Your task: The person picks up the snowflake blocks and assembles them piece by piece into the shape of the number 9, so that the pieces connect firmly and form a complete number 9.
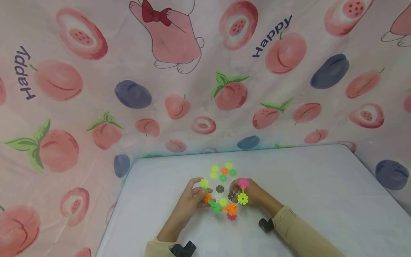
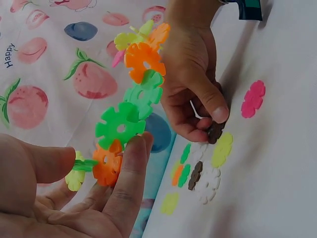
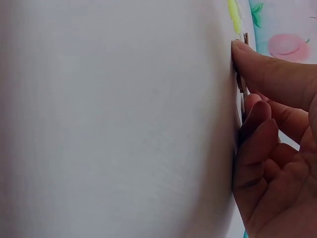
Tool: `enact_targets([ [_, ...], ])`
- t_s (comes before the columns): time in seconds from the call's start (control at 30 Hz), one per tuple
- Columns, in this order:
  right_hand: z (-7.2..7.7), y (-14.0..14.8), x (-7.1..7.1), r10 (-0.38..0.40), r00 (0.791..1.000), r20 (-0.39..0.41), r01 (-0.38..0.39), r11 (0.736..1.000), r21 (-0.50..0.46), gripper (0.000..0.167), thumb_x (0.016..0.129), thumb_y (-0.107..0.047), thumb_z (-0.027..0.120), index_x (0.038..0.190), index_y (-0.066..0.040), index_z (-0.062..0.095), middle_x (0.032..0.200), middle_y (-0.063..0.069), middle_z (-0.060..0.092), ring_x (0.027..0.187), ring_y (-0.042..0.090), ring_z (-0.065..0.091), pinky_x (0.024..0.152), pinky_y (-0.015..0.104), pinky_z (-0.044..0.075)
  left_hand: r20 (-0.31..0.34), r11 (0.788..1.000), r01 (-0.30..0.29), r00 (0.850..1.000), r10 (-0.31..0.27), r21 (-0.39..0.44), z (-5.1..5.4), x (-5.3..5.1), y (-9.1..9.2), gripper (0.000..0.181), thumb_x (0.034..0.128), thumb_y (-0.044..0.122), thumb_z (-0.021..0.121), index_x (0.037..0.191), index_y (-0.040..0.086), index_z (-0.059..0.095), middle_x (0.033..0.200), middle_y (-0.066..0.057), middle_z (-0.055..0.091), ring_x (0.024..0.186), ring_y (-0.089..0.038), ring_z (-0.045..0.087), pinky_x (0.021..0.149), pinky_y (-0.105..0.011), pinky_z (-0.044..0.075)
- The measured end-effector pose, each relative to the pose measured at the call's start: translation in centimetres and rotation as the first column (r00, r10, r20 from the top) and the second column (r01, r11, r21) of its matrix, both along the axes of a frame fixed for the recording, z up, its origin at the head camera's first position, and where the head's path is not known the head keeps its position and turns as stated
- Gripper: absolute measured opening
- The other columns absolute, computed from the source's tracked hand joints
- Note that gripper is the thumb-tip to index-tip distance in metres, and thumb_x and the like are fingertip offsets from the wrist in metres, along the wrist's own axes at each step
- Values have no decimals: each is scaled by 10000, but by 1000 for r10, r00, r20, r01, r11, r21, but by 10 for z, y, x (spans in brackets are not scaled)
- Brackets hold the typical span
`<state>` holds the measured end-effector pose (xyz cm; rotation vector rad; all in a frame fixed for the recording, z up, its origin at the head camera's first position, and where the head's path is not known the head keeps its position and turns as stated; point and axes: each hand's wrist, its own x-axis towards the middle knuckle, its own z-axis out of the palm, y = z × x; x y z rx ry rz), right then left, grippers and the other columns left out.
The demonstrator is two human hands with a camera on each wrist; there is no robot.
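A chain of linked plastic snowflake discs (image 2: 120, 128) in green, orange, yellow and pink is held up by my left hand (image 1: 193, 195). In the left wrist view, thumb and fingers grip its lower end near an orange disc (image 2: 107, 164). The chain curves across the head view to a yellow disc (image 1: 243, 198) and a pink disc (image 1: 243, 183), in front of my right hand (image 1: 252, 191). Down at the table, that hand pinches a brown snowflake disc (image 2: 216, 133) between thumb and fingers. The right wrist view shows the brown disc (image 3: 240, 83) nearly edge-on, partly hidden by the thumb.
Loose discs lie on the white table (image 1: 305, 185): a green disc (image 1: 223, 178), an orange disc (image 1: 224, 171), several yellow ones, another brown disc (image 1: 219, 189), white ones (image 2: 208, 184) and a pink disc (image 2: 253, 99). Fruit-printed cloth (image 1: 179, 107) hangs behind the table.
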<state>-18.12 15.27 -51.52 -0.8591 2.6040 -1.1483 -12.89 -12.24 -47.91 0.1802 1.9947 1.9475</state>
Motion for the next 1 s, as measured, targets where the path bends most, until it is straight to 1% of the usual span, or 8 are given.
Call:
enact_targets([
  [0.13,0,-2,0,-24,1000,13,23,1000,19,252,755,-69,862,952,-77,705,862,35,671,808,127,586,749,255,506,-6,1000,3,1000,-3,-14,0,0,-1,563,1054,256,573,1519,103,297,1341,-288,612,967,-224,713,878,-354,601],
  [0.2,1,-4,0,-63,996,55,63,998,17,248,745,-77,875,921,-79,701,855,36,666,808,157,586,749,279,504,-10,1000,8,1000,-8,-26,0,-1,-1,558,1055,266,569,1519,102,305,1330,-280,620,966,-223,713,881,-358,599],
  [0.33,1,-4,-2,-184,970,160,173,982,82,254,729,-132,900,843,-132,672,835,-12,638,813,160,556,757,324,487,-1,999,28,1000,-28,-43,0,-1,-2,519,1060,275,559,1509,126,347,1311,-270,628,976,-232,715,881,-375,599],
  [0.47,0,2,-6,-213,955,206,188,973,131,217,793,-176,865,839,-175,654,830,-42,636,819,162,554,762,338,485,16,996,40,999,-39,-76,2,-1,-2,491,1054,267,569,1499,146,401,1257,-221,661,1012,-231,694,862,-380,604],
  [0.63,2,14,-11,-183,941,286,183,983,28,111,885,-206,788,910,-182,682,864,-15,673,814,184,583,732,345,493,35,992,65,997,-62,-107,1,-1,-1,453,1022,246,604,1432,121,457,1210,-166,668,999,-220,677,817,-359,596],
  [0.77,12,15,-11,-157,926,343,198,976,-87,96,917,-225,761,993,-183,720,928,2,723,823,204,617,721,360,533,47,992,68,997,-63,-110,1,0,2,336,1002,238,605,1286,79,519,1221,-205,672,906,-190,646,734,-328,572],
  [0.87,25,11,-7,-123,929,348,189,969,-160,120,920,-231,760,1003,-149,730,943,22,752,827,231,640,724,397,555,57,993,51,997,-45,-106,2,0,6,252,1010,227,565,1203,68,548,1178,-209,691,847,-172,600,676,-302,556],
  [1.0,42,3,1,-95,938,332,173,961,-216,137,908,-234,773,980,-130,720,924,43,745,849,287,672,765,462,571,70,995,37,997,-31,-90,2,0,12,210,1053,244,498,1141,64,562,1081,-129,704,813,-172,563,664,-289,537],
])
